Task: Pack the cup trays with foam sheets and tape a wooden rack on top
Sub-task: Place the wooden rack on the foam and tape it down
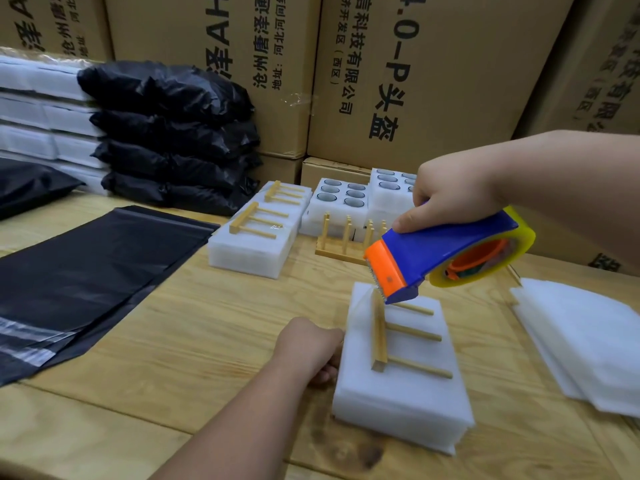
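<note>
Lying on its side atop the white foam pack (398, 386) at lower centre-right of the frame, the wooden rack (379, 336) has its bar toward the left and three pegs pointing right. Flat like this it gives tape a low profile to cross.

Tape dispenser (446, 252), blue with an orange cutter end, hangs just above the rack's far end, nose tilted down. Clear tape appears to run from the cutter to the pack's far edge, though it is hard to make out. Judged step: taping the rack down.

Right hand (450, 192) grips the dispenser's blue body from above, fingers wrapped, thumb along the side. Left hand (311, 344) is against the pack's left edge, fingers curled at the foam; probably bracing it against the tape's pull.

Table (194, 341): bare wood planks.

Right edge: loose foam sheets (581, 341), stacked within reach.

Centre, farther back: finished packs with racks taped on (256, 233), open cup trays (341, 199), one upright rack (341, 242) waiting.

Left: black bags (86, 271) flat on the table; more black bags stacked (173, 140) in the upper left. Cartons (433, 74) behind.
</note>
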Demonstrator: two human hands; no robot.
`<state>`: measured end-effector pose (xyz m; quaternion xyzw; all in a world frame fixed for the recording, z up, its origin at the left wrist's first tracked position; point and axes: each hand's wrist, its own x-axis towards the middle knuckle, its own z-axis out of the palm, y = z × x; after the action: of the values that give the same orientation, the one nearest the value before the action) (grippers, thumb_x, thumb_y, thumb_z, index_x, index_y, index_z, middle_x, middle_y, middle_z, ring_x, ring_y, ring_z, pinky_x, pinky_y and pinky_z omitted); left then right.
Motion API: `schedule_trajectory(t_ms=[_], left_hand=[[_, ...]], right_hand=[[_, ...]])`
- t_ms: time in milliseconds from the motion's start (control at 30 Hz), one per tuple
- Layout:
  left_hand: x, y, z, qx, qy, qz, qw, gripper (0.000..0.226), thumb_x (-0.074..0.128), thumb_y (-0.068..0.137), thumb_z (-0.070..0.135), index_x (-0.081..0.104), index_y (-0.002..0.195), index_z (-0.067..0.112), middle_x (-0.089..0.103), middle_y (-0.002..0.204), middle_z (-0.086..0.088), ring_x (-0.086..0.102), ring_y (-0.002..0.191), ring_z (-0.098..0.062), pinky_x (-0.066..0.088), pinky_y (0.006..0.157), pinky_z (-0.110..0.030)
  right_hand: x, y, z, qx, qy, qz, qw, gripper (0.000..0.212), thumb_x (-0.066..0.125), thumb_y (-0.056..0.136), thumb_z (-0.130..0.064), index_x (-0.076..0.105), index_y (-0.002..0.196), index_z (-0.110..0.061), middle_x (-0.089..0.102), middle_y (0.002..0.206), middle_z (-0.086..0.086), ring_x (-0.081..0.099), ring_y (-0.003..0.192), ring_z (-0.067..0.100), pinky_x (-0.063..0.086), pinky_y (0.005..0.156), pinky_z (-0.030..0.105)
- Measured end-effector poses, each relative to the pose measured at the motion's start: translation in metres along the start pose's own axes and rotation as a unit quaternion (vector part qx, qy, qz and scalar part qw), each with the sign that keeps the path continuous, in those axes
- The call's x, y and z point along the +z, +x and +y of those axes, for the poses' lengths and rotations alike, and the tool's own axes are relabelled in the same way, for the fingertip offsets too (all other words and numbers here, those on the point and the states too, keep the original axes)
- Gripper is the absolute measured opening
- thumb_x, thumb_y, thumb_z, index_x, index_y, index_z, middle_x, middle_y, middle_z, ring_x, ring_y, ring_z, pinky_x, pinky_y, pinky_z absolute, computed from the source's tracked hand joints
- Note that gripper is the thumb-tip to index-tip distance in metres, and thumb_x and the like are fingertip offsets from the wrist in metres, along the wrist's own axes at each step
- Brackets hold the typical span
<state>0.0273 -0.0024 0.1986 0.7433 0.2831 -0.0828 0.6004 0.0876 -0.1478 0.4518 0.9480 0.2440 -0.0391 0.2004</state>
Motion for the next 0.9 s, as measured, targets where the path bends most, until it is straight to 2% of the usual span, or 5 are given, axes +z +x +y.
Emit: schedule_trajectory(t_ms=[300,467,567,667,900], left_hand=[[-0.001,0.007,-0.008,0.153,0.001,0.120,0.981,0.025,0.067,0.083,0.041,0.071,0.099,0.022,0.074,0.080,0.006,0.070,0.075,-0.013,0.059,0.077,-0.032],[0.016,-0.006,-0.003,0.102,-0.229,-0.113,0.961,0.100,0.067,0.066,0.061,0.040,0.156,0.027,0.054,0.148,0.007,0.053,0.135,-0.013,0.040,0.117,-0.043],[0.018,-0.012,-0.002,0.065,-0.277,-0.149,0.947,0.058,0.057,0.092,0.044,0.055,0.146,0.026,0.070,0.128,0.003,0.072,0.107,-0.011,0.058,0.088,-0.033],[0.020,-0.007,-0.009,0.055,-0.282,-0.220,0.932,0.049,0.043,0.102,0.028,0.083,0.075,0.038,0.080,0.084,0.007,0.077,0.077,-0.010,0.060,0.062,-0.025],[0.012,-0.020,-0.008,0.134,-0.161,-0.212,0.954,0.064,0.051,0.062,0.015,0.071,0.119,0.038,0.075,0.115,-0.012,0.071,0.108,-0.038,0.052,0.102,-0.058]], right_hand=[[0.009,-0.007,0.005,0.003,0.004,-0.011,1.000,0.066,0.041,0.090,-0.077,0.066,0.071,-0.019,0.060,0.071,0.001,0.055,0.064,0.017,0.040,0.057,0.030],[0.011,-0.007,0.008,0.004,0.011,-0.014,1.000,0.065,0.042,0.090,-0.077,0.068,0.075,-0.019,0.063,0.074,0.002,0.057,0.066,0.017,0.041,0.059,0.030],[0.011,-0.006,0.011,0.007,0.009,-0.011,1.000,0.066,0.041,0.090,-0.077,0.069,0.076,-0.019,0.063,0.075,0.002,0.058,0.067,0.017,0.042,0.058,0.030],[0.013,-0.005,0.014,0.010,0.014,-0.011,1.000,0.065,0.041,0.091,-0.077,0.068,0.075,-0.020,0.063,0.075,0.001,0.059,0.067,0.016,0.041,0.058,0.029],[0.029,-0.001,0.028,0.024,0.023,-0.019,0.999,0.067,0.040,0.089,-0.079,0.070,0.080,-0.020,0.068,0.079,0.000,0.064,0.072,0.015,0.045,0.059,0.029]])
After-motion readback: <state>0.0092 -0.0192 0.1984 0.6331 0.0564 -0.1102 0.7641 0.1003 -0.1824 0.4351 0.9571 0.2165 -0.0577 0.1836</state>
